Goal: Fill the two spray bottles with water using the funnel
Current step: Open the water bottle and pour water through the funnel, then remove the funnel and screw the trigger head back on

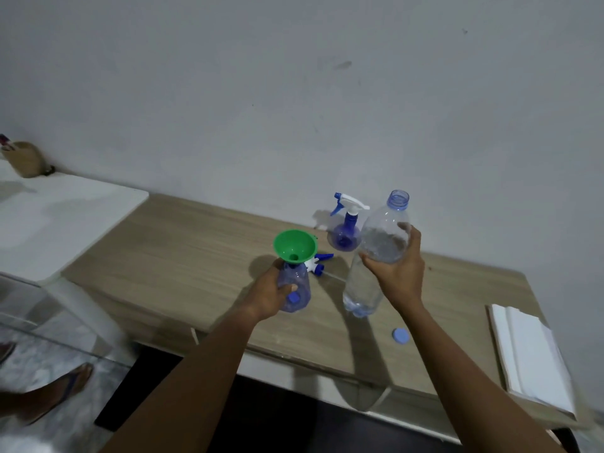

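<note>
While the wooden counter [196,230] carries the whole setup, we're pinning everything to the green funnel [294,245], since that's the target. Biggest thing in play is the clear water bottle [376,256], uncapped, just right of the funnel, with our right hand [397,273] wrapped round its middle. It's close to upright, mouth up and leaning a bit away from the funnel, so its long axis has to swing left to bring the mouth over the bowl. Directly under the funnel is the open spray bottle [295,289], funnel stem in its neck, our left hand [271,292] gripping its body to steady it. Looks empty to us, so we'd say the pour hasn't started. The second spray bottle [343,237] sits behind and right of the funnel, sprayer on. The loose trigger head [318,261] lies just right of the funnel, and the small blue cap [401,337] is well to the right, nearer us.
</note>
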`<state>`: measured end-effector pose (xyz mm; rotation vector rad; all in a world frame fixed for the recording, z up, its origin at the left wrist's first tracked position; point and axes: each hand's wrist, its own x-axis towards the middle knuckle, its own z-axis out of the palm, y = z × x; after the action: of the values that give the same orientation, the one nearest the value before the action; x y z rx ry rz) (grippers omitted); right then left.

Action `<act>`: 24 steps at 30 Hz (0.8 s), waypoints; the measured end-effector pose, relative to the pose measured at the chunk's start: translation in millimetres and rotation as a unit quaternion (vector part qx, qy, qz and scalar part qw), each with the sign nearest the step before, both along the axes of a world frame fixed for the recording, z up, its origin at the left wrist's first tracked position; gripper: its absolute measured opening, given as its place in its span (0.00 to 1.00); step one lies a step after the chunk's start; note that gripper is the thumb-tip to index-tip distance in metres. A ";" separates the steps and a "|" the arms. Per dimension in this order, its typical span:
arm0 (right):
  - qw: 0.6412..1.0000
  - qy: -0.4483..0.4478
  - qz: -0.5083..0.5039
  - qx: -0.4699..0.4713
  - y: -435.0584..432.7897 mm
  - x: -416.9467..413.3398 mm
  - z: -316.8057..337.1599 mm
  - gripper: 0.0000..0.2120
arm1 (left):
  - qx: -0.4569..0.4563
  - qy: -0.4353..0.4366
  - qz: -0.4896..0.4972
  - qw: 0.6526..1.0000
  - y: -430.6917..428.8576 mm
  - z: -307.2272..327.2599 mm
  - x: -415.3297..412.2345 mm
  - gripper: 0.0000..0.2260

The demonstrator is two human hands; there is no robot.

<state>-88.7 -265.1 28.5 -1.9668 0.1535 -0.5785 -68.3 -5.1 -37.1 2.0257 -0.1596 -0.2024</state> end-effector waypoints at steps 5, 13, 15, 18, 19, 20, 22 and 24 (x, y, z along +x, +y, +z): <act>1.000 0.008 0.030 0.004 -8.0 6.6 0.2 0.49 | -0.031 0.016 0.001 0.999 2.3 0.3 1.2 0.22; 0.994 -0.073 -0.008 0.080 44.0 -47.3 -56.1 0.18 | -0.106 0.060 -0.017 0.992 13.6 -11.1 -8.4 0.23; 0.985 -0.004 0.125 0.115 57.7 -46.5 -54.4 0.22 | -0.102 0.072 -0.037 0.991 12.5 -10.0 -13.3 0.23; 0.951 0.092 0.253 0.150 66.6 -28.9 -48.7 0.36 | -0.106 0.082 -0.067 0.989 12.1 -8.4 -17.5 0.23; 0.939 0.107 0.281 0.165 68.6 -24.6 -47.7 0.39 | -0.115 0.090 -0.072 0.987 13.0 -7.4 -19.2 0.23; 0.930 0.116 0.299 0.179 69.3 -21.2 -47.9 0.40 | -0.122 0.094 -0.077 0.985 14.2 -5.9 -21.2 0.22; 0.916 0.132 0.318 0.206 70.3 -18.9 -44.9 0.37 | -0.119 0.093 -0.082 0.985 15.9 -4.2 -23.7 0.24; 0.907 0.150 0.321 0.229 70.7 -17.5 -41.8 0.34 | -0.112 0.095 -0.080 0.986 16.4 -5.7 -23.8 0.24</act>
<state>-106.2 -194.4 -13.3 -1.5039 -0.1607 0.1867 -92.1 11.3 -42.8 1.7592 -0.2158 -0.4576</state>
